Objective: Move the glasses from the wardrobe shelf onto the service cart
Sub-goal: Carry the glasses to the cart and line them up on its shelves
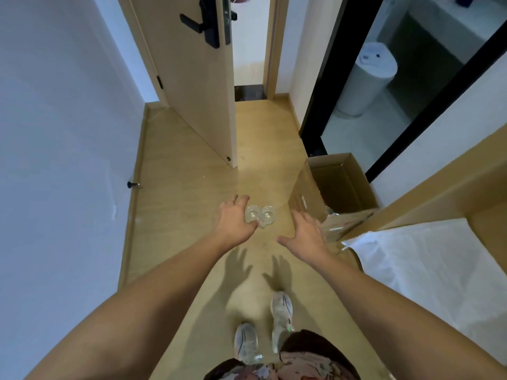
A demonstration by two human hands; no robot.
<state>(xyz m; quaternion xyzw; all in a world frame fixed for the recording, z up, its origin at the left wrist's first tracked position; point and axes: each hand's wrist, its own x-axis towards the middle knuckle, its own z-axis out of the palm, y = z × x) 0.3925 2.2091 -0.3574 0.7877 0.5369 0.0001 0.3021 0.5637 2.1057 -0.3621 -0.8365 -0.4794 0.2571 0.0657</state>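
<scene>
Two clear drinking glasses (260, 215) sit side by side in my left hand (236, 220), whose fingers and thumb curl around them, out in front of me above the wooden floor. My right hand (304, 231) hovers beside them to the right, fingers spread and holding nothing. Neither a wardrobe shelf nor a service cart appears in the head view.
A narrow hallway runs ahead to a half-open wooden door (197, 78). An open cardboard box (337, 185) stands on the floor at right, by a black-framed glass doorway (323, 86). A bed corner with white sheet (428, 256) is at right. A doorstop (133, 184) juts out low on the left wall.
</scene>
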